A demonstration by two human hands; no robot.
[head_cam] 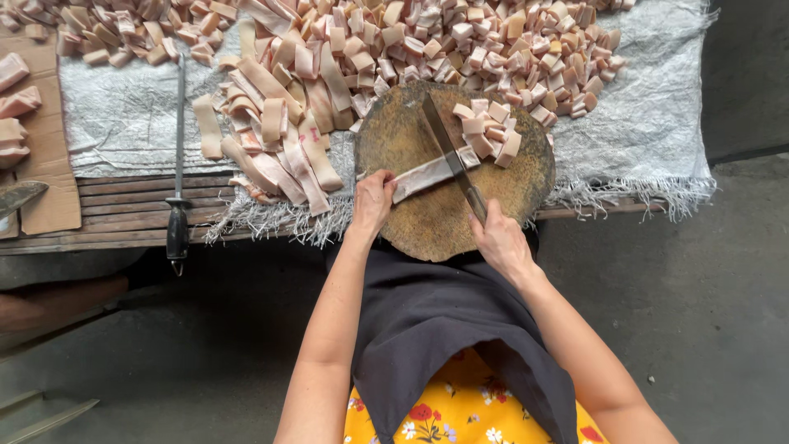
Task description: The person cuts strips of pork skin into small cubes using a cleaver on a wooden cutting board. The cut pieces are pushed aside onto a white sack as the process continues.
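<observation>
The right hand [500, 240] gripped the knife [450, 156] at the near edge of the round chopping block [427, 222]. The left hand [371, 201] pinched a pale meat strip [427, 173] across the block's middle, under the blade. Cut cubes [486, 131] lay on its far side, with heaped pieces [460, 41] beyond it.
</observation>
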